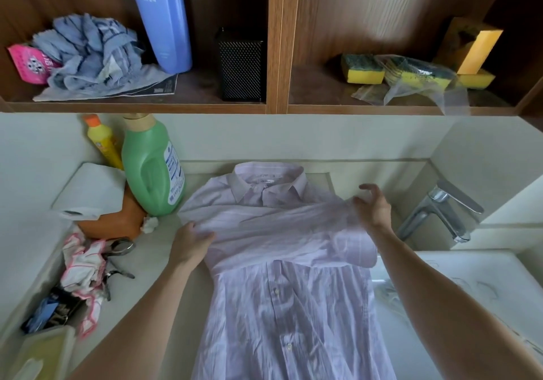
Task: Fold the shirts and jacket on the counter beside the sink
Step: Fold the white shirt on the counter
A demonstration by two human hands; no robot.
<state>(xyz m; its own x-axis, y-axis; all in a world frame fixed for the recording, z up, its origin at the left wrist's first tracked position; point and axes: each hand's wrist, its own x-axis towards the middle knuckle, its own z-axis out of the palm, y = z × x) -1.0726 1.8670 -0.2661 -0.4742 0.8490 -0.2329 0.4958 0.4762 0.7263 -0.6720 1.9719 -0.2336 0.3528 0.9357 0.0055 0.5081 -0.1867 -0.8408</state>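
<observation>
A pale lilac, finely striped shirt (282,291) lies face up along the middle of the counter (147,277). Its collar reaches the counter's back edge and its tail runs toward the front edge. The placket is buttoned, with small white buttons showing down the centre, and the cloth is creased lengthwise. One sleeve is drawn flat across the chest just under the collar, and its cuff end is folded over near the shirt's right side. The person's left hand (192,241) grips the fold at the shirt's left edge, fingers curled onto the fabric. The right hand (371,206) pinches a tuft of cloth at the far right shoulder between thumb and curled fingers, lifting it slightly. The shirt's right side overhangs the white sink (458,285), which takes up the counter's right end below a chrome faucet (440,206). At the back left corner stand a green detergent bottle (152,168), which touches the shirt's shoulder, a yellow bottle (102,141) with an orange cap, and a white paper roll (91,188) on an orange tub (114,221). A pink-edged cloth (85,271) lies crumpled along the left edge. On the wooden shelf (276,56) above are a blue rag (88,53), a tall blue bottle (161,18), a black mesh holder (241,65) and yellow sponges (363,69).
</observation>
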